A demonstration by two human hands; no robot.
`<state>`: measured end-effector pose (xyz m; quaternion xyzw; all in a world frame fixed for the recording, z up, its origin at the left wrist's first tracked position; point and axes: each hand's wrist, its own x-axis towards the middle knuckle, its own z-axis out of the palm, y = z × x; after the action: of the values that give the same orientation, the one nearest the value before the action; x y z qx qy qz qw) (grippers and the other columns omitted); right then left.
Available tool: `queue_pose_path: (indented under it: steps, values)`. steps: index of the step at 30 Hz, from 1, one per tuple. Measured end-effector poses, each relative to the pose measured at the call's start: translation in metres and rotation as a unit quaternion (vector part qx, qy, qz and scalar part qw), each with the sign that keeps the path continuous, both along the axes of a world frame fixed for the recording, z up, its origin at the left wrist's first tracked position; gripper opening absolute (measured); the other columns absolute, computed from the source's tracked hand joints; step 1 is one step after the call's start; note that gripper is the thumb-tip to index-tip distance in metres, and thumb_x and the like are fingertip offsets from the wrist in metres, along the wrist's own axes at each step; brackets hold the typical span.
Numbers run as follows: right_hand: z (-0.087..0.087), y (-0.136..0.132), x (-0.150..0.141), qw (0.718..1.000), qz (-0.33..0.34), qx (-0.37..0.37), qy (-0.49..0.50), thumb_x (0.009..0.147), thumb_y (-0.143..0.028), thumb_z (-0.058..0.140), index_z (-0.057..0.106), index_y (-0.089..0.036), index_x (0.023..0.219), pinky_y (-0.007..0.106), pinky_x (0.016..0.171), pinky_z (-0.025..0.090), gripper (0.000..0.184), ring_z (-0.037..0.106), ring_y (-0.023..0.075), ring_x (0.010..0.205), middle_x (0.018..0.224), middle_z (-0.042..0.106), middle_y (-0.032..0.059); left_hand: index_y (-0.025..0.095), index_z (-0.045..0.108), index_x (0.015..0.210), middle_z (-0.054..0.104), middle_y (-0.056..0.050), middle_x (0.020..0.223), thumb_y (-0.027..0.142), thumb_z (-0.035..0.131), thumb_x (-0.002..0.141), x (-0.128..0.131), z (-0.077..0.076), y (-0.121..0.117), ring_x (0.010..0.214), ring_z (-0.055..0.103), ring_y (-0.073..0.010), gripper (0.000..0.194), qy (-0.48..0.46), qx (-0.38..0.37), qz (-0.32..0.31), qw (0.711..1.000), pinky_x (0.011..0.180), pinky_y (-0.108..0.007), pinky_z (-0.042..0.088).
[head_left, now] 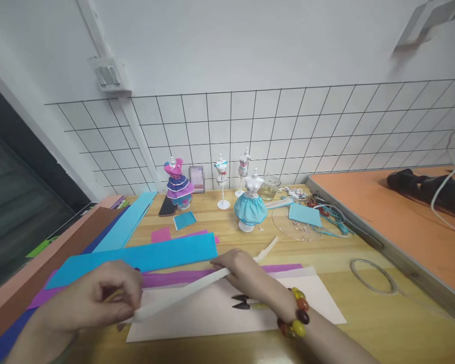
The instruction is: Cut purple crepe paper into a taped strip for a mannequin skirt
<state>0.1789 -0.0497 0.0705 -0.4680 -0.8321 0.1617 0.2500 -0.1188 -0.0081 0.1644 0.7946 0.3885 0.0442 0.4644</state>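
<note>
A long narrow white paper strip [182,293] stretches between my two hands above a pale pinkish-white sheet [197,323]. My left hand [109,293] pinches the strip's near left end between thumb and fingers. Farther along, my right hand [238,270] is closed around the strip, whose free end sticks out beyond the fingers toward the back. Beneath my right wrist, which wears a beaded bracelet, lie dark pointed blades [241,303] that look like scissors; their rest is hidden. Purple paper [174,278] and bright blue folded paper [144,258] lie behind the strip.
Small dress-form stands fill the back: one in a blue skirt [250,208], one in a layered purple-pink dress [179,187]. A phone [167,206] lies beside the latter. Beads and cords [307,230] and a wire coil [373,276] are at right, coloured paper stacks [121,222] at left.
</note>
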Motion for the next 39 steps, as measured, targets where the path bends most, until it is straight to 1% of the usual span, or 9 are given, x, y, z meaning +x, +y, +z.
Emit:
queue_pose_path:
  steps: [2,4,9,16,20,24,31,35,39]
  values:
    - [-0.001,-0.006,0.028,0.998,-0.055,0.002,0.006,0.078,-0.005,0.04,0.065,-0.021,0.107,0.03,0.082,0.045,0.041,0.063,0.0191,0.093,0.101,0.07,0.0049,0.029,0.066,0.061,0.056,-0.003,0.054,0.05,0.061,0.067,-0.023,-0.011,0.001,0.057,0.048,-0.0156,0.023,-0.017,0.038,-0.037,0.998,0.061,-0.028,0.04]
    - [-0.003,-0.016,0.061,0.993,-0.115,-0.01,-0.003,0.08,-0.009,0.039,0.065,-0.02,0.107,0.033,0.084,0.046,0.039,0.063,0.02,0.097,0.106,0.069,0.0064,0.029,0.065,0.062,0.06,-0.003,0.061,0.052,0.061,0.066,-0.041,-0.025,0.004,0.06,0.05,-0.0158,0.024,-0.003,0.053,-0.001,0.999,0.059,-0.027,0.04]
    - [-0.01,-0.056,0.135,0.974,-0.224,-0.029,0.003,0.088,-0.025,0.037,0.063,-0.02,0.112,0.038,0.088,0.046,0.035,0.061,0.0218,0.102,0.111,0.067,0.008,0.028,0.066,0.073,0.059,-0.001,0.064,0.063,0.056,0.067,-0.043,-0.057,0.019,0.054,0.05,-0.0142,0.036,0.083,-0.073,0.054,0.992,0.053,-0.026,0.04]
    - [-0.026,-0.113,0.21,0.933,-0.35,-0.077,0.027,0.086,-0.044,0.041,0.065,-0.024,0.109,0.039,0.082,0.048,0.039,0.062,0.0267,0.1,0.111,0.066,0.0124,0.022,0.064,0.098,0.063,-0.002,0.071,0.055,0.054,0.077,0.036,-0.069,0.037,0.068,0.058,-0.016,0.04,0.071,-0.103,-0.006,0.992,0.061,-0.025,0.041]
    - [-0.047,-0.136,0.252,0.909,-0.408,-0.063,-0.049,0.087,-0.044,0.039,0.064,-0.021,0.112,0.036,0.081,0.046,0.042,0.06,0.0262,0.103,0.118,0.062,0.0175,0.018,0.063,0.099,0.062,-0.002,0.072,0.055,0.052,0.077,0.086,-0.077,0.039,0.069,0.057,-0.0152,0.044,0.055,-0.092,-0.015,0.994,0.062,-0.024,0.041]
    - [-0.068,-0.155,0.279,0.895,-0.416,-0.048,-0.156,0.088,-0.038,0.033,0.062,-0.02,0.114,0.036,0.073,0.048,0.043,0.063,0.0268,0.096,0.114,0.064,0.0146,0.017,0.064,0.095,0.059,-0.001,0.068,0.053,0.05,0.079,0.114,-0.092,0.037,0.063,0.052,-0.0131,0.042,0.046,-0.06,-0.027,0.997,0.057,-0.023,0.038]
    - [-0.076,-0.163,0.264,0.898,-0.372,-0.003,-0.235,0.079,-0.022,0.041,0.065,-0.02,0.107,0.044,0.079,0.048,0.037,0.06,0.0301,0.099,0.112,0.064,0.015,0.018,0.065,0.086,0.065,-0.002,0.072,0.045,0.046,0.081,0.121,-0.105,0.029,0.066,0.055,-0.0146,0.034,0.111,-0.026,-0.078,0.99,0.056,-0.023,0.036]
    - [-0.055,-0.123,0.207,0.944,-0.291,0.038,-0.15,0.085,-0.032,0.045,0.06,-0.019,0.113,0.044,0.09,0.044,0.034,0.057,0.0265,0.106,0.116,0.061,0.0129,0.017,0.066,0.082,0.065,-0.002,0.072,0.039,0.047,0.081,0.12,-0.103,0.022,0.065,0.055,-0.0135,0.029,0.101,-0.008,-0.079,0.992,0.057,-0.022,0.036]
    - [-0.037,-0.078,0.138,0.987,-0.138,0.027,-0.08,0.09,-0.031,0.043,0.058,-0.021,0.115,0.04,0.09,0.044,0.031,0.056,0.0221,0.104,0.113,0.063,0.0101,0.018,0.067,0.084,0.066,-0.002,0.078,0.035,0.049,0.08,0.12,-0.102,0.013,0.07,0.056,-0.0132,0.025,0.083,0.002,-0.095,0.992,0.06,-0.022,0.039]
